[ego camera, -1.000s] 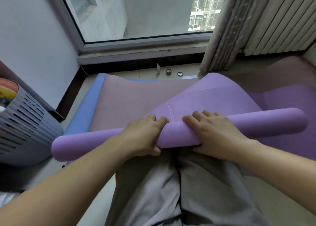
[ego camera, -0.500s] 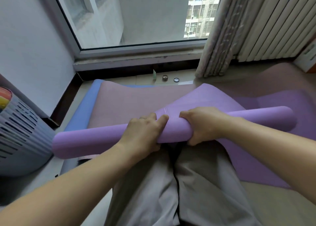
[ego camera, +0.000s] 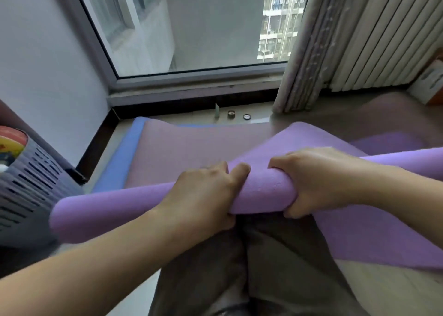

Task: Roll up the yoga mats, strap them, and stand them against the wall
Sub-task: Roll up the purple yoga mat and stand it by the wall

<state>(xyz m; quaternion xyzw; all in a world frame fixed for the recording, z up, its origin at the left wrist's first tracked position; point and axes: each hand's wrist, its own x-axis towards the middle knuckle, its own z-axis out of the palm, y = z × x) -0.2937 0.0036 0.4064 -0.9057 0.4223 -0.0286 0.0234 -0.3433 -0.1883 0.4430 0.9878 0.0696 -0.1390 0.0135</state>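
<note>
Gripping purple mat roll [ego camera: 263, 191] mid-frame w/ left hand [ego camera: 203, 196] & right hand [ego camera: 318, 184], both curled round it, below pink mat [ego camera: 182, 148] lying atop blue mat [ego camera: 119, 157].

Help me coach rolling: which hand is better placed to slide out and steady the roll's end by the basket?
Left. The left hand grips the purple roll on the basket side, bare roll running from it to that end; the right hand would have to cross it.

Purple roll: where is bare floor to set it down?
Bare floor: lower right, between the purple mat's edge and the trousers; also a narrow strip between the blue mat and the skirting. Crowded: basket at left, small items by the window.
</note>
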